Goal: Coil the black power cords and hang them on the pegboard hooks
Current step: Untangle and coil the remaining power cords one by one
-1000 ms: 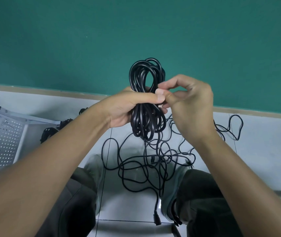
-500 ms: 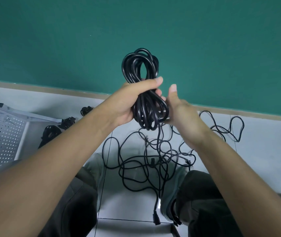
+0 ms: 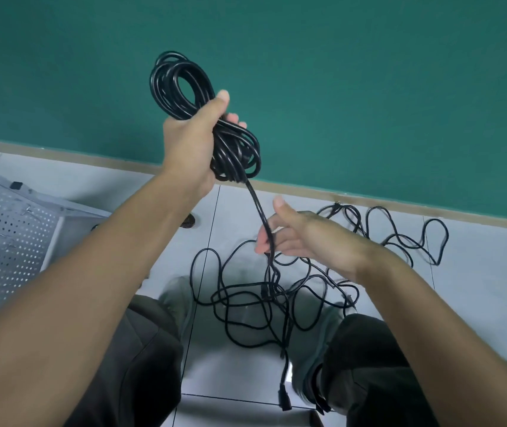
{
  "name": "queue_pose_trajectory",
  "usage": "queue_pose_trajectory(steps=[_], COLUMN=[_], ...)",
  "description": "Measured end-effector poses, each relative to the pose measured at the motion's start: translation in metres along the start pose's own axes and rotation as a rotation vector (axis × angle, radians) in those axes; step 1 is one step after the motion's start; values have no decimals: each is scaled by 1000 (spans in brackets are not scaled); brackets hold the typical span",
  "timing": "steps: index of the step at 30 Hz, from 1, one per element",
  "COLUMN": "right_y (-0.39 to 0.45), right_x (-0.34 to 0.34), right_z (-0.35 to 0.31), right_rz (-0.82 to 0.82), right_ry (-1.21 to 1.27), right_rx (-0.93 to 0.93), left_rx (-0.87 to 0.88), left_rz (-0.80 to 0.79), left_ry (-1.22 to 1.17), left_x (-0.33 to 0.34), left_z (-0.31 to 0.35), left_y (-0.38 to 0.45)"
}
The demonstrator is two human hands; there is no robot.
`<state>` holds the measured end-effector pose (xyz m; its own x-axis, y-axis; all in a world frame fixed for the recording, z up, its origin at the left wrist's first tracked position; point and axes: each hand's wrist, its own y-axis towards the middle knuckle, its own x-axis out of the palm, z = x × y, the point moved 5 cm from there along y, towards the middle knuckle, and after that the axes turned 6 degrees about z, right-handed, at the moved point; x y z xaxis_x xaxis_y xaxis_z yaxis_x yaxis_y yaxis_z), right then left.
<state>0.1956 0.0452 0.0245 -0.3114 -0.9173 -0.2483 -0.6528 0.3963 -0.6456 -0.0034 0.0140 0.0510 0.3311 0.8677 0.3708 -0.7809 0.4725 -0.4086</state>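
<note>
Left hand [image 3: 195, 146] grips coil [image 3: 184, 87] at 11 o'clock; right hand [image 3: 295, 234] loosely curled round trailing cord [image 3: 260, 208]. Floor tangle [image 3: 264, 300] at 6 o'clock likely knots when pulled, jerking loops loose.

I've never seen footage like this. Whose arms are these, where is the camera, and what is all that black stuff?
There is no machine here: a person wears a camera on the head, looking down at their own arms. The left hand grips a coiled bundle of black power cord, raised before the green wall. One strand runs down from the bundle through the fingers of the right hand, which guides it. More loose cord lies tangled on the tiled floor between the person's knees. At left is a white pegboard with small holes.
</note>
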Motion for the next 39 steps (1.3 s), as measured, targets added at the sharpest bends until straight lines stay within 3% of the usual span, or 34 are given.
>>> queue_pose_trajectory(steps=[4, 7, 10, 17, 20, 25, 27, 33, 36, 39], right_y=[-16, -23, -30, -38, -39, -37, -35, -16, -5, 5], right_x=[-17, -33, -45, -65, -66, -70, -71, -60, -51, -45], right_z=[-4, -6, -17, -32, -32, -26, -23, -14, 1, 16], right_rz=[-40, 46, 175, 502, 649, 844, 837, 461, 396, 437], right_ry=[-170, -121, -11, 141, 169, 59, 45, 89, -38, -123], right_rx=[-60, -185, -339, -526, -520, -442, -418, -411, -253, -149], left_rx=[172, 276, 242, 15, -94, -235, -277, -334, -357, -341], left_rz=[-40, -226, -412, -634, -736, -764, -774, -731, -687, -616], left_ry=[253, 536, 697, 608, 562, 534, 537, 392, 337, 346], left_x=[0, 8, 15, 29, 31, 33, 32, 31, 31, 26], left_z=[6, 3, -11, -37, -43, -54, -54, -45, -38, -36], left_y=[3, 0, -10, -35, -49, -57, -55, -50, -43, -32])
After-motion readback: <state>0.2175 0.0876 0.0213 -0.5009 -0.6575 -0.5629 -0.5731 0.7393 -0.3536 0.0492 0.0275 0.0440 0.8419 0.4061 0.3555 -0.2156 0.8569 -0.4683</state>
